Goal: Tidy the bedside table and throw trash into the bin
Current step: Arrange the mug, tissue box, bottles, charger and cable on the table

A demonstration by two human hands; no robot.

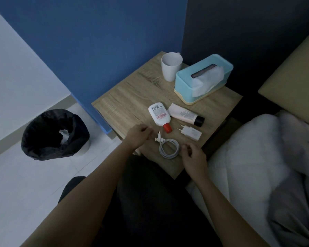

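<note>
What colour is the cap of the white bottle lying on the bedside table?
Red. The cap of the white bottle shows clearly in the head view.

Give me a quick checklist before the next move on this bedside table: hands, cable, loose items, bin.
1. Both hands free: left hand and right hand hold nothing visible. Ok.
2. Cable coiled and on the table: ok; it lies between the hands.
3. Charger separate from the cable: ok, unplugged, lying beside it.
4. Bottle and tube upright: not ok, both lie flat.
5. Bin lined and open on the floor: ok; white paper already inside.
6. Trash left on the table: cannot tell; cup contents are hidden.
</note>
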